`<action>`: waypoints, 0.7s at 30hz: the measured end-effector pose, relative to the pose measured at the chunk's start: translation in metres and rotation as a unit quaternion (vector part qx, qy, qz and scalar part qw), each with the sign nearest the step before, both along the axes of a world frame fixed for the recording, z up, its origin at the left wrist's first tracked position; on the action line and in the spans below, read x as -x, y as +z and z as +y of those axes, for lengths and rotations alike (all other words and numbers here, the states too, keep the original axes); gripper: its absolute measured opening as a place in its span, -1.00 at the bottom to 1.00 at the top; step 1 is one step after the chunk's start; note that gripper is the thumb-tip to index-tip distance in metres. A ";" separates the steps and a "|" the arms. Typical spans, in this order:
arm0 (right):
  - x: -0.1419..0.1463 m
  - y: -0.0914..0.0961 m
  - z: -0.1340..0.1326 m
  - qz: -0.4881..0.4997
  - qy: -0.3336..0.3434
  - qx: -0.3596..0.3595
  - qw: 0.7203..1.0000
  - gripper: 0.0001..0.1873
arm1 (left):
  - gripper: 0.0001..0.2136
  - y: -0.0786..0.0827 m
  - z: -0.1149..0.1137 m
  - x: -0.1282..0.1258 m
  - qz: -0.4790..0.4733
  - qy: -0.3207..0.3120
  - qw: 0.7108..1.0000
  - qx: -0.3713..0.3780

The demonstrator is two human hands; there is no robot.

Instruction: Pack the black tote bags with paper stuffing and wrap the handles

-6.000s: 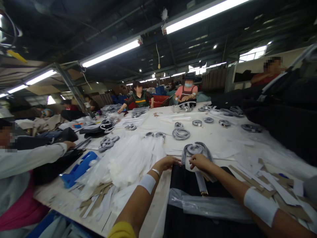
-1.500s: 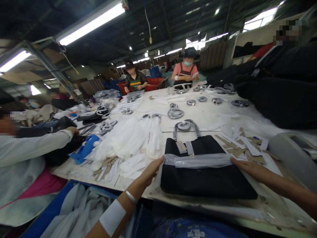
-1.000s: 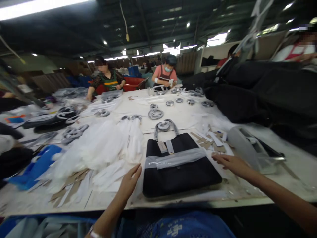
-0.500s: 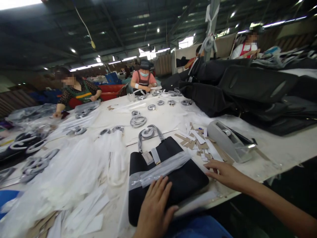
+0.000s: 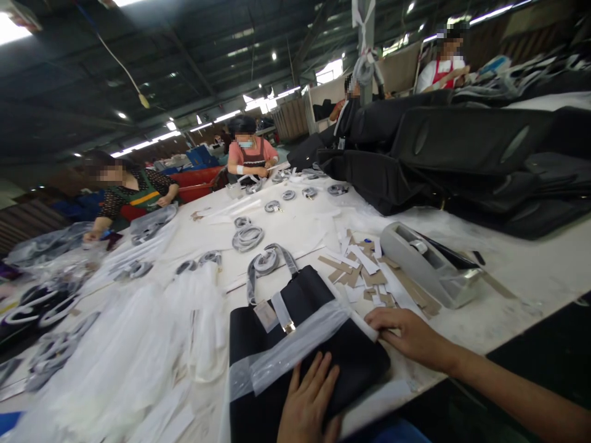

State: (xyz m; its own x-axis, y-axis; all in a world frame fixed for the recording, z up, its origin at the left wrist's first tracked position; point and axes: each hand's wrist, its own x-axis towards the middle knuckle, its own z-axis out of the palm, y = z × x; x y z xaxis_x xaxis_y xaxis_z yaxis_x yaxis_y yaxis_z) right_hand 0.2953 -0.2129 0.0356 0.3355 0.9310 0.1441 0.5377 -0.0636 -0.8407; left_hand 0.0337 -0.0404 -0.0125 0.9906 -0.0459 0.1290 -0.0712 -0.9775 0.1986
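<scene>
A black handbag [image 5: 353, 363] lies flat in front of me, a translucent wrapping strip [image 5: 300, 347] running across its front. Its grey-wrapped handle [image 5: 250, 280] points away from me, and a small tag [image 5: 266, 315] rests beside the gold-coloured clasp [image 5: 289, 327]. My left hand [image 5: 310, 397] is spread flat on the lower part of the bag. At the bag's right edge, my right hand [image 5: 409, 335] is closed, thumb against fingers, on the edge of a thin white sheet [image 5: 362, 323] that shows from under the bag.
A grey tape dispenser [image 5: 427, 264] stands right of scattered card strips [image 5: 364, 271]. Black bags [image 5: 475, 154] are piled at the back right. White plastic sleeves [image 5: 124, 344] heap up on the left. Coiled wrapped straps [image 5: 248, 237] lie beyond the handbag. Several co-workers sit around the table.
My right hand has gone from resting with fingers loosely curled by the bag's edge to pinching the white sheet, which now shows along that edge. My left hand stays on the bag. The view has shifted.
</scene>
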 end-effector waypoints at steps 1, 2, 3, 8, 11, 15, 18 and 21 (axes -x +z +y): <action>0.004 -0.004 0.003 0.009 -0.018 -0.020 1.000 -0.68 | -0.21 0.000 0.000 -0.001 -0.010 -0.006 1.000 -0.004; 0.008 -0.009 0.005 0.012 -0.030 -0.031 0.999 -0.66 | -0.23 -0.001 0.000 -0.002 -0.023 -0.011 1.000 -0.010; 0.012 -0.013 0.007 0.006 -0.036 -0.036 0.999 -0.64 | -0.26 -0.001 0.000 -0.003 -0.039 -0.014 0.999 -0.016; 0.021 -0.018 0.007 -0.118 -0.076 -0.010 0.990 -0.62 | -0.36 -0.001 -0.001 -0.006 -0.112 -0.010 0.992 -0.053; 0.022 -0.004 0.003 -0.079 -0.078 0.024 0.994 -0.59 | -0.40 -0.001 -0.001 -0.006 -0.128 -0.013 0.990 -0.064; 0.029 0.013 0.001 0.064 -0.071 0.070 0.993 -0.54 | -0.45 0.000 0.002 -0.007 -0.147 -0.021 0.986 -0.079; 0.039 0.004 0.000 0.053 -0.116 0.082 0.988 -0.48 | -0.50 -0.004 0.004 -0.010 -0.176 -0.025 0.980 -0.091; 0.045 -0.024 -0.002 -0.016 -0.177 0.054 0.983 -0.42 | -0.60 -0.017 0.003 -0.017 -0.236 -0.019 0.967 -0.093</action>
